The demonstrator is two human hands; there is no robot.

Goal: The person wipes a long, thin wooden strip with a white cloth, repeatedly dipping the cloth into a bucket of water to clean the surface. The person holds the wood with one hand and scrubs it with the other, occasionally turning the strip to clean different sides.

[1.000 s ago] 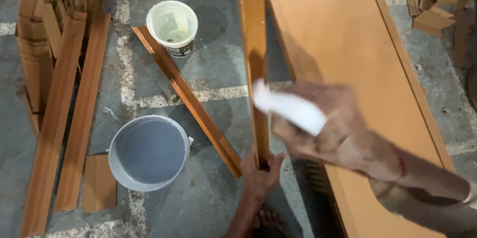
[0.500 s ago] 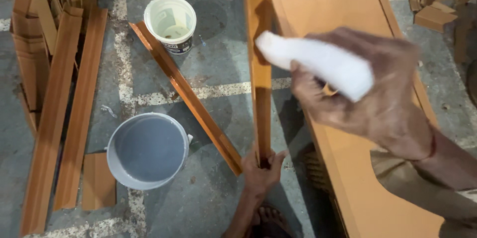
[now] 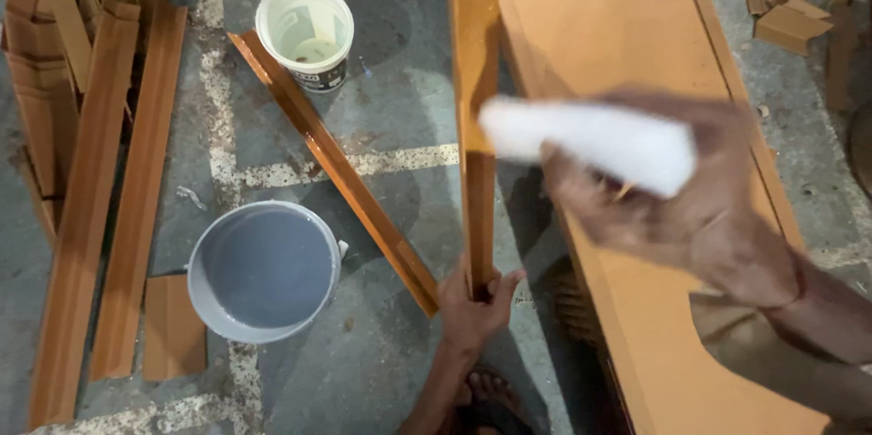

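The floor is grey concrete with worn white painted lines. A big flat orange-brown wooden board fills the right side of the frame. A long, thin, shiny orange-brown wooden strip runs down the middle, from the top edge to the lower centre. The left hand grips its lower end tight. The right hand, blurry, is closed around a white soft pad just right of the strip. A round grey bucket sits at the lower left, a white plastic tub at the upper left, another strip between them.
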